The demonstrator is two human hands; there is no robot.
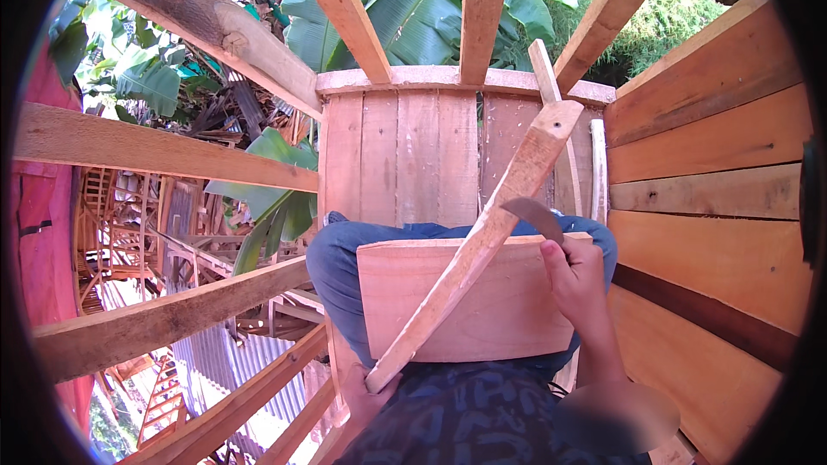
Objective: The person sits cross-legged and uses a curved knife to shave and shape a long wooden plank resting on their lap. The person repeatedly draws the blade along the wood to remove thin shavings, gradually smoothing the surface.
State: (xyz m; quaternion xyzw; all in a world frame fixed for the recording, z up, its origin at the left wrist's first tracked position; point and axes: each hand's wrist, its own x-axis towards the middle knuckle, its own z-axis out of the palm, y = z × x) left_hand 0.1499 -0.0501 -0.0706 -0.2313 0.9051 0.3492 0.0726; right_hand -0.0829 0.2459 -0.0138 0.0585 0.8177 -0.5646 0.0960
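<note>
A long squared wooden stick [465,254] slants across my lap from lower left to upper right, with a small dark hole in its far end. My left hand [369,392] is closed around its near end. In my right hand [575,280] is a curved knife [534,215] with a brown, hooked blade, and its tip meets the stick's right side. The fist hides the knife's handle. Under the stick, a wide flat wooden board [508,310] rests across my crossed legs [336,258] in blue jeans.
I sit on a plank floor [413,151] scattered with shavings. Thin wooden strips [598,168] lie at its right side. Wooden posts [487,13] stand at the far and left sides, with gaps between them. A plank wall [698,181] closes the right. Plants and corrugated sheets [250,362] show outside.
</note>
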